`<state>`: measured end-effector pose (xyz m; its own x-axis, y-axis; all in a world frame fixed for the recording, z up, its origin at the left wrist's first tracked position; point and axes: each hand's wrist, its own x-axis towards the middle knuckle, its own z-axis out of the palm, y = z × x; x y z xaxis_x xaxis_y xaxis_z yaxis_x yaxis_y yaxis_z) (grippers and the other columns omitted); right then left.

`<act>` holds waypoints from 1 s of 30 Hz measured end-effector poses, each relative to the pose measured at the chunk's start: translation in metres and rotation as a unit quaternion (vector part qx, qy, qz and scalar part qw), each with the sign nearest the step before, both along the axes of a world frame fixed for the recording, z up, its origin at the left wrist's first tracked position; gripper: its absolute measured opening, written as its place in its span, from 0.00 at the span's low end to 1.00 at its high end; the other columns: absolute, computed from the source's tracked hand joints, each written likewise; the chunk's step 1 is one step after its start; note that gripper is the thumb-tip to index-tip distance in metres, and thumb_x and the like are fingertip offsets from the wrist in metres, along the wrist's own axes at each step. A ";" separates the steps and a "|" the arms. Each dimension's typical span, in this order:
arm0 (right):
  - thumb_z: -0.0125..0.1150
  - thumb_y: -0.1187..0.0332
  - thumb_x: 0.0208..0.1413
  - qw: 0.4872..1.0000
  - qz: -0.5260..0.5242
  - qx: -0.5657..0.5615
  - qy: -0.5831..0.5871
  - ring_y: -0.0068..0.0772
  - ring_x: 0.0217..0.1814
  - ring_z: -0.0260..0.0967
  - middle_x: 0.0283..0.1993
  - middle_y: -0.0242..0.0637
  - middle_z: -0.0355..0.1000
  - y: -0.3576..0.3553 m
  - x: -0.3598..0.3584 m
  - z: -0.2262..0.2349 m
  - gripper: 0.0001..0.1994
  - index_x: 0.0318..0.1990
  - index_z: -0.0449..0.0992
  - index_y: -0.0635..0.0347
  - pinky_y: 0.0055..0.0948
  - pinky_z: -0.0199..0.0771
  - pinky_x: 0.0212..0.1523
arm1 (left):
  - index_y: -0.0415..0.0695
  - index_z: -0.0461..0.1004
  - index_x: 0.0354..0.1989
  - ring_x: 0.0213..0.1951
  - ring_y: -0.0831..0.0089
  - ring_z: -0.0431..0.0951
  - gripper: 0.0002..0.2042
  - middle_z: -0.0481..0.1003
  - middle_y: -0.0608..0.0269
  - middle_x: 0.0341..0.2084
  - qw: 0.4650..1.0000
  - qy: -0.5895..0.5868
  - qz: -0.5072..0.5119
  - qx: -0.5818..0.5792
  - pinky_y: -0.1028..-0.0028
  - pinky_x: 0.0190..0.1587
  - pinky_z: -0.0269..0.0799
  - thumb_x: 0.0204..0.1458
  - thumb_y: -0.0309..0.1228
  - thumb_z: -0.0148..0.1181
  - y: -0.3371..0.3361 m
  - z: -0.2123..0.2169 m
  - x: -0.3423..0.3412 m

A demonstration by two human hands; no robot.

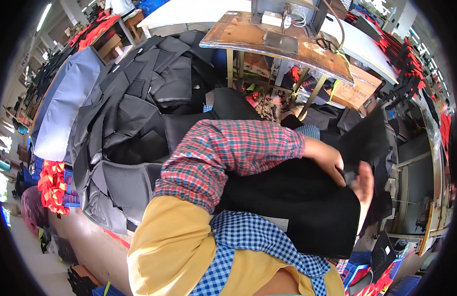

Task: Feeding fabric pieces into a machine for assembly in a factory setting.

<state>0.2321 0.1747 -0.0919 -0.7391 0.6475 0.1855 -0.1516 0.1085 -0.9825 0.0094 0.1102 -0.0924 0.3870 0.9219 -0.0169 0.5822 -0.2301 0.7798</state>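
A large black fabric panel (pixel 287 197) lies across my lap, with a small white label (pixel 276 224) near its lower edge. My left arm, in a red plaid sleeve, reaches across it. The fingers of my left hand (pixel 328 161) are bent and closed at the panel's right edge. Facing it, my right hand (pixel 363 186) is closed on the same edge, thumb up, and partly hidden by the panel. Between the hands shows a small greyish piece (pixel 350 175), too blurred to name. Another black sheet (pixel 369 138) rises just beyond the hands.
A big heap of black fabric pieces (pixel 134 113) stands at my left. Ahead is a worn wooden work table (pixel 238 30) with scissors (pixel 328 45) on it. A cardboard box (pixel 354 89) sits beneath. Blue crates (pixel 357 269) with red pieces stand at lower right.
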 end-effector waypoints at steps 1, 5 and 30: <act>0.57 0.67 0.60 0.992 0.085 -0.087 -0.020 0.43 0.74 0.47 0.72 0.50 0.51 -0.023 -0.006 0.014 0.31 0.68 0.53 0.64 0.38 0.49 0.71 | 0.36 0.76 0.37 0.38 0.61 0.79 0.34 0.78 0.48 0.32 0.999 -0.014 0.023 -0.017 0.65 0.41 0.71 0.50 0.63 0.57 -0.011 0.012 -0.011; 0.59 0.68 0.58 0.975 -0.012 0.213 -0.065 0.44 0.75 0.46 0.72 0.50 0.50 -0.007 -0.035 -0.021 0.33 0.69 0.52 0.65 0.39 0.47 0.71 | 0.34 0.76 0.39 0.36 0.70 0.78 0.33 0.79 0.54 0.32 0.990 -0.082 0.080 -0.082 0.70 0.39 0.72 0.49 0.60 0.60 -0.031 0.051 -0.044; 0.46 0.50 0.64 0.756 0.163 0.622 -0.124 0.53 0.33 0.74 0.26 0.48 0.74 0.074 -0.267 0.092 0.22 0.37 0.77 0.60 0.45 0.75 0.38 | 0.35 0.74 0.39 0.34 0.69 0.73 0.16 0.76 0.57 0.29 0.956 0.089 0.273 -0.064 0.73 0.40 0.69 0.39 0.28 0.58 -0.101 0.117 -0.228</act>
